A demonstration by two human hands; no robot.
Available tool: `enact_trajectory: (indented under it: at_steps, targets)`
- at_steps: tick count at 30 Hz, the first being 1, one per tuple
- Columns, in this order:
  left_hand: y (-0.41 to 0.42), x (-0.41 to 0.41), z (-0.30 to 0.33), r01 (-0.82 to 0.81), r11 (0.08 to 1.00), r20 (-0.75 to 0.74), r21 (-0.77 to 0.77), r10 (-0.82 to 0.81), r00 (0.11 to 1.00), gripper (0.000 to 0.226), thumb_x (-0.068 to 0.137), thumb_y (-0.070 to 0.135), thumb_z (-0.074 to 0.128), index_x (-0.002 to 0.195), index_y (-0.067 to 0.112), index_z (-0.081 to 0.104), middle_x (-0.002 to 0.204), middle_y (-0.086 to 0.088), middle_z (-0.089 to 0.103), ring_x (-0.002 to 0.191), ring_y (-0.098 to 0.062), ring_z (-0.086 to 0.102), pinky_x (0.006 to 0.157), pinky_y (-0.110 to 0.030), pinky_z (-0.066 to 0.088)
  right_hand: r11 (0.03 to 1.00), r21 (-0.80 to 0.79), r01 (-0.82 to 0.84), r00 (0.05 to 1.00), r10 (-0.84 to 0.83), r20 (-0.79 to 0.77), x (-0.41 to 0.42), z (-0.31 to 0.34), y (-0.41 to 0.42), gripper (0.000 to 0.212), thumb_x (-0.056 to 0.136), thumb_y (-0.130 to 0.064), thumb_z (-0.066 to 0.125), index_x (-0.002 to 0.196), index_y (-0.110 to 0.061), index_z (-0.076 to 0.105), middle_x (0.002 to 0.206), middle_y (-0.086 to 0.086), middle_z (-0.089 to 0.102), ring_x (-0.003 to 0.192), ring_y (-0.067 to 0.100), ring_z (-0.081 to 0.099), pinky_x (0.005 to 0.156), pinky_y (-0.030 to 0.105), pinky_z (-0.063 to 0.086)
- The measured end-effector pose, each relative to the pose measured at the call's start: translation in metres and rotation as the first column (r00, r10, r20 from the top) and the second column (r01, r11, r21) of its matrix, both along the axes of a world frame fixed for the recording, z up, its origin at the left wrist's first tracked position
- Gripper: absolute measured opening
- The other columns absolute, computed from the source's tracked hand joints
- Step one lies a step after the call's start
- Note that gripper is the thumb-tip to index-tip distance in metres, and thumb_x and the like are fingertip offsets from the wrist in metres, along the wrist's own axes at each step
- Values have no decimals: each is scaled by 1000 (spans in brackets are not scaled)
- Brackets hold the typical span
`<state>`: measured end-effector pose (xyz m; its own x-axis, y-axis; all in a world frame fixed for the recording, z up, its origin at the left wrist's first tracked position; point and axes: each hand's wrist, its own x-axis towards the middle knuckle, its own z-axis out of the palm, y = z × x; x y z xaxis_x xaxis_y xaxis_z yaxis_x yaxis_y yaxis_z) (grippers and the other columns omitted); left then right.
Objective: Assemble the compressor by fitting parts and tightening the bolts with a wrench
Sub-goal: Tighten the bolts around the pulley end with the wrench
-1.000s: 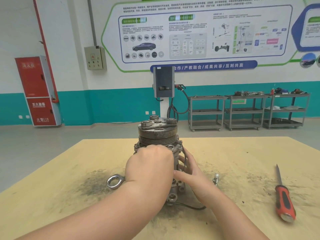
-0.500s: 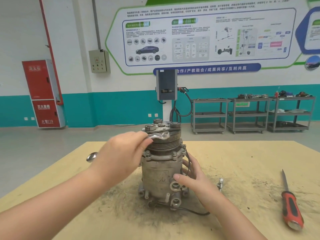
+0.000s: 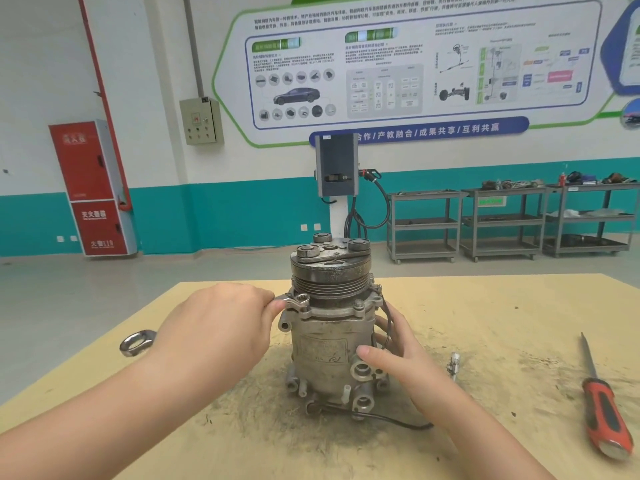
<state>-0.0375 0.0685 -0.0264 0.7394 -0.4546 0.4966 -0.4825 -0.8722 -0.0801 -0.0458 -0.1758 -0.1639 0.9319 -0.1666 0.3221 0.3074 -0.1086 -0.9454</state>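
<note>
A: Grey cast metal, grimy. The compressor (image 3: 330,327) stands upright mid-bench (image 3: 485,323), pulley end up.

B: Hands?

A: Left hand (image 3: 221,327) is clenched around the wrench (image 3: 294,301), whose ring end sits on a bolt at the flange under the pulley (the other ring end (image 3: 136,342) pokes out behind the wrist). Right hand (image 3: 398,355) lies flat against the housing's right side, fingers (image 3: 369,350) straight, bracing rather than gripping.

B: How will it handle?

A: Heavy and rigid, I'd judge, and probably greasy. Tall on a small base, so wrench force up high could tip or spin it. Brace low on the body, clear of the black wire (image 3: 398,420) trailing from its foot.

B: Anything else about?

A: Red-handled screwdriver (image 3: 604,414) well off to the right, and a small white connector (image 3: 453,363) near the right hand.
</note>
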Motion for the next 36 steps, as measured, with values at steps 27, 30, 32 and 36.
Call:
enact_trajectory:
  at_steps: [27,30,32,36]
  targets:
    - [12,87,18,373,916,-430,-147,-399,810,35,74,69,41,88,49,66,78,31,65,80,8,59,67,-13,42,1000,29,7,1000,-6,-2,-7,5,4,98,46,-66,87,127,-66,31,142,-25,41,131,3,44,109,43,41]
    - [7,90,26,389,908,-485,-157,-414,770,36,73,69,44,84,44,68,80,35,64,84,9,59,70,-12,45,999,38,17,1000,-18,6,-6,4,3,96,46,-65,87,124,-67,31,141,-26,41,130,1,45,105,37,44]
    - [8,88,33,381,896,-459,-231,-445,769,31,74,64,49,84,43,70,86,31,67,88,6,61,80,-22,50,999,42,11,1000,-11,15,-7,5,4,95,45,-65,87,123,-67,32,138,-29,41,126,-4,46,95,28,50]
    - [17,68,44,332,905,-347,-265,-411,843,27,65,72,50,74,52,66,85,14,71,83,-14,64,81,-41,53,999,40,12,1000,-13,15,-8,8,5,97,45,-64,87,123,-66,31,137,-29,42,127,-3,46,99,31,48]
